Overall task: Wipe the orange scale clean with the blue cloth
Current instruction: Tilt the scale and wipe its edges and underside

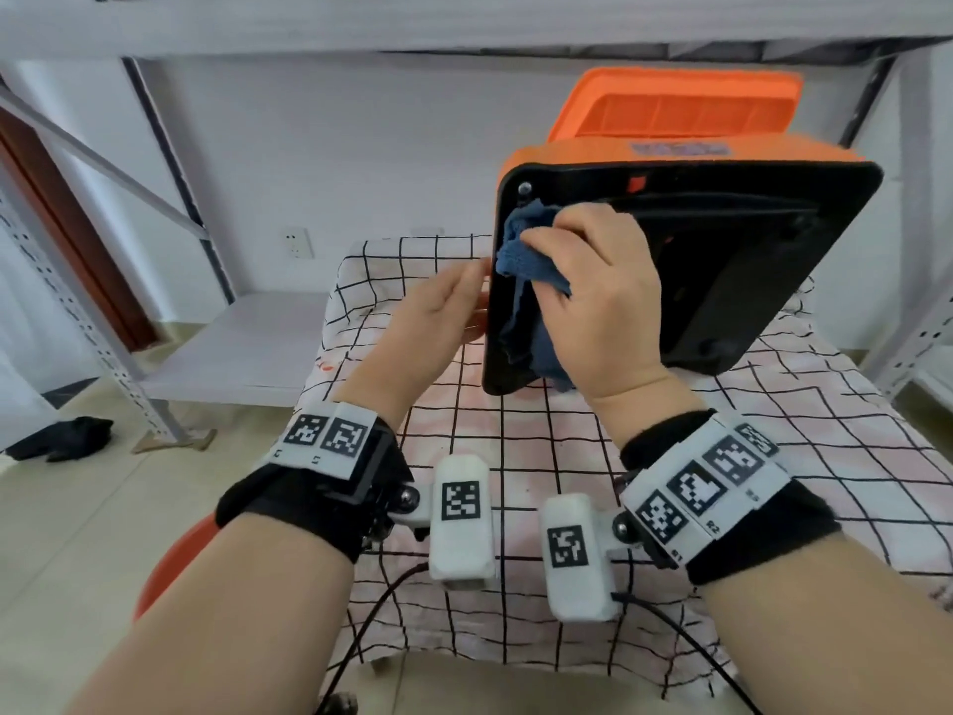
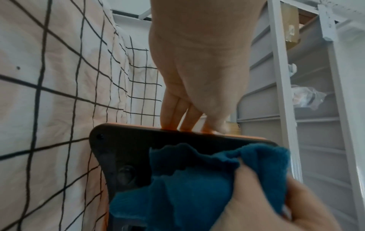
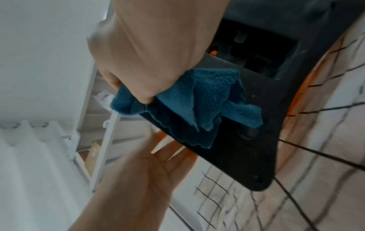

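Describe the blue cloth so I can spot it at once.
On the checked sheet the orange scale stands tipped on edge, black underside facing the camera. The blue cloth is bunched against that underside's left edge under the right hand, the only blue, soft thing there.

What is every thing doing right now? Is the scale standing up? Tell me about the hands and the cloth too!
orange scale: tipped up on its edge, black underside facing the person.
blue cloth: bunched, pressed on the underside.
right hand: grips the cloth.
left hand: fingers straight, steadying the scale's edge.
checked sheet: spread under the scale.
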A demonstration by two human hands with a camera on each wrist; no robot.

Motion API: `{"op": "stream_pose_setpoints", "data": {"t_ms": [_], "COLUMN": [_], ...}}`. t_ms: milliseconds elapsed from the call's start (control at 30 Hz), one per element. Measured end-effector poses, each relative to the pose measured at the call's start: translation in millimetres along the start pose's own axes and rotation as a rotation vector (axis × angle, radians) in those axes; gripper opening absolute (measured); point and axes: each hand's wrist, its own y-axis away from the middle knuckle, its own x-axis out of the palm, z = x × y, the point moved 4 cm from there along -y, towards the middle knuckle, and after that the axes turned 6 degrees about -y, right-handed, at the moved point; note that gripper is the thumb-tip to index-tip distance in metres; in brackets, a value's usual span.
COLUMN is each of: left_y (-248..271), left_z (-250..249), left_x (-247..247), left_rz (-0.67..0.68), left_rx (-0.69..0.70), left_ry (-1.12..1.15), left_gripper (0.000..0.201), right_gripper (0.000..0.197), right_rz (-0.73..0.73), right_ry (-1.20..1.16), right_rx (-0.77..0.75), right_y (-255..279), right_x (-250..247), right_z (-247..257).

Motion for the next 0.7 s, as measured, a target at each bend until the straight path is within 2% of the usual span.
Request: {"op": "stream_pose_setpoints", "data": {"t_ms": [67, 267, 433, 500, 567, 633, 700], "left_y": [2, -4, -8, -11, -15, -18, -21], "left_z": [0, 9, 8, 4, -2, -5, -4], "left_x": [-2, 0, 2, 2, 2, 2, 3], "left_rz": [0.000, -0.080, -0.164, -0.178, -0.214, -0.252, -0.262], "left_rx": [-0.021, 0.023, 0.020, 0.029, 0.046, 0.049, 0.035], "left_ry": [0.051, -0.084, -0.128, -0.133, -0.148, -0.140, -0.118], "left_gripper": [0.033, 0.021, 0.043, 0.046, 0.040, 0.038, 0.045], "right_gripper": [0.014, 0.019, 0.024, 0.021, 0.018, 0.015, 0.016], "right_rz": [0.061, 0.522, 0.646, 0.617, 0.515, 0.334, 0.114], "right_ry": [-0.003, 0.104, 0.178, 0.196, 0.187, 0.167, 0.175], "right_rx": [-0.021, 0.001, 0.124, 0.117, 0.057, 0.024, 0.051], "right_y": [13, 73, 84, 76, 61, 40, 16], "right_x": [8, 40, 46, 39, 26, 7, -11], "right_z": [2, -9, -12, -14, -14, -16, -24]}}
